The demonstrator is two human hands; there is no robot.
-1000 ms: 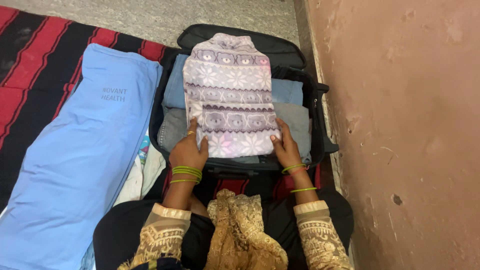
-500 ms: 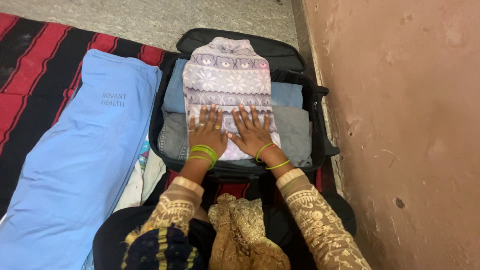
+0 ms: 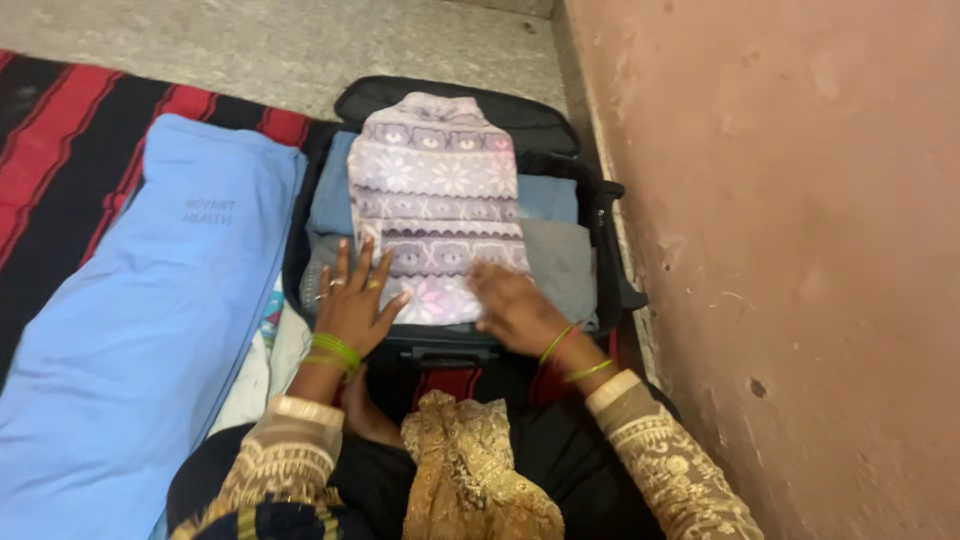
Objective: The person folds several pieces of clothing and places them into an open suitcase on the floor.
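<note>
Pressing flat with fingers spread, the left hand (image 3: 355,305) and right hand (image 3: 515,308) rest on a folded patterned sweater (image 3: 435,190) lying atop clothes in an open black suitcase (image 3: 455,100).

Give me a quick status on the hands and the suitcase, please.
Left hand flat, open, on patterned garment. Right hand open, blurred, on its near edge. Suitcase open against wall; nothing obstructing.
</note>
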